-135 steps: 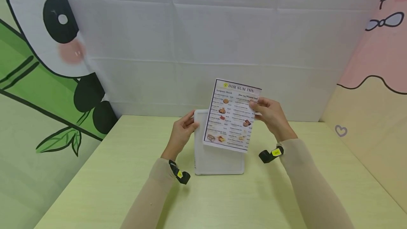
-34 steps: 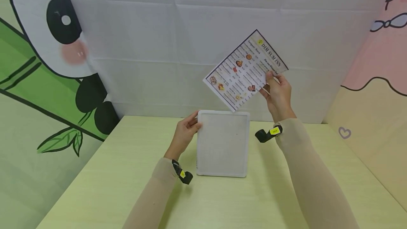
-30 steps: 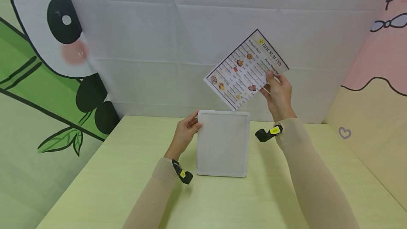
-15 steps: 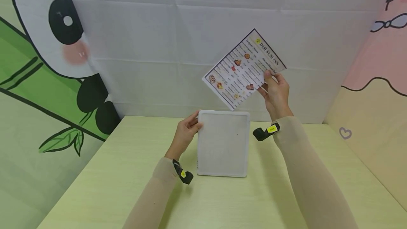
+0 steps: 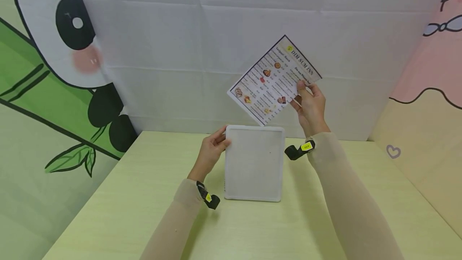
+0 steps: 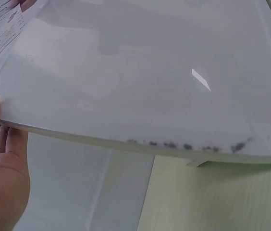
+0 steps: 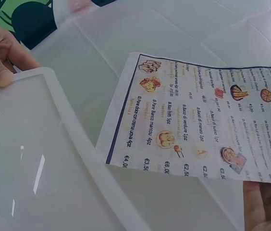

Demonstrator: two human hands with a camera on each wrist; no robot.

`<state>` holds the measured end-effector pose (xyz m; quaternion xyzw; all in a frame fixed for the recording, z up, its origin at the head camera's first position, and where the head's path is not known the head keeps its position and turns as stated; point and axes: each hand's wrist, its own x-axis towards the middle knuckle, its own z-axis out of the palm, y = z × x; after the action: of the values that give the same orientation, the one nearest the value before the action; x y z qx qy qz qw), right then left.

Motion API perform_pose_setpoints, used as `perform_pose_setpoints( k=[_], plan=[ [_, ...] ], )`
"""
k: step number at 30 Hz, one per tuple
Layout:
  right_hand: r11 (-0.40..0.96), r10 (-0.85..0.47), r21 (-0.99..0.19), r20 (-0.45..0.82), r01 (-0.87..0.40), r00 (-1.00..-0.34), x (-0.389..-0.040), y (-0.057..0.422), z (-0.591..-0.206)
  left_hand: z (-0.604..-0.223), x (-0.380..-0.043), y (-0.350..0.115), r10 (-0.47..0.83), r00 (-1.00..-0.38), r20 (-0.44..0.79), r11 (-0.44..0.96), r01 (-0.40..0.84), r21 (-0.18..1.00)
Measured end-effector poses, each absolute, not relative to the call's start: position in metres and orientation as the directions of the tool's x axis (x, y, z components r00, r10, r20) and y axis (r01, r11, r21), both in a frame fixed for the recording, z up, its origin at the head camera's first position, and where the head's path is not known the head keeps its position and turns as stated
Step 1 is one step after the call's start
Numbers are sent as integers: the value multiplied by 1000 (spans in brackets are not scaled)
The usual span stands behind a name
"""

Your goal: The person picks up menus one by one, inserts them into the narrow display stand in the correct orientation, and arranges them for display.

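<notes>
menu [image 5: 267,81] tilted, its lowest corner at the top edge of white board [image 5: 252,167], cannot tell if touching; small print unreadable from head, title end cut off in right wrist view. right hand [image 5: 313,107] pinches menu, thumb over some text. left hand [image 5: 208,153] grips board's upper left edge, most fingers hidden behind. board on pale table [image 5: 252,232], white backdrop [image 5: 162,99] behind.

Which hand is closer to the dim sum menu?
Right. The right hand pinches the menu by its edge; the left hand is lower left of it, holding the white board.
</notes>
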<state>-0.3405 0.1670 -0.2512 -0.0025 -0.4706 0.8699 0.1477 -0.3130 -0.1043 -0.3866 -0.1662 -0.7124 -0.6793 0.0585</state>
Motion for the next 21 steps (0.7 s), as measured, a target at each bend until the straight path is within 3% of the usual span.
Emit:
perform_pose_setpoints(
  k=[21],
  plan=[
    [-472, 231, -859, 99, -201, -968, -340, 166, -259, -388, -315, -103, 140, -943, 303, 16, 308, 951]
  ],
)
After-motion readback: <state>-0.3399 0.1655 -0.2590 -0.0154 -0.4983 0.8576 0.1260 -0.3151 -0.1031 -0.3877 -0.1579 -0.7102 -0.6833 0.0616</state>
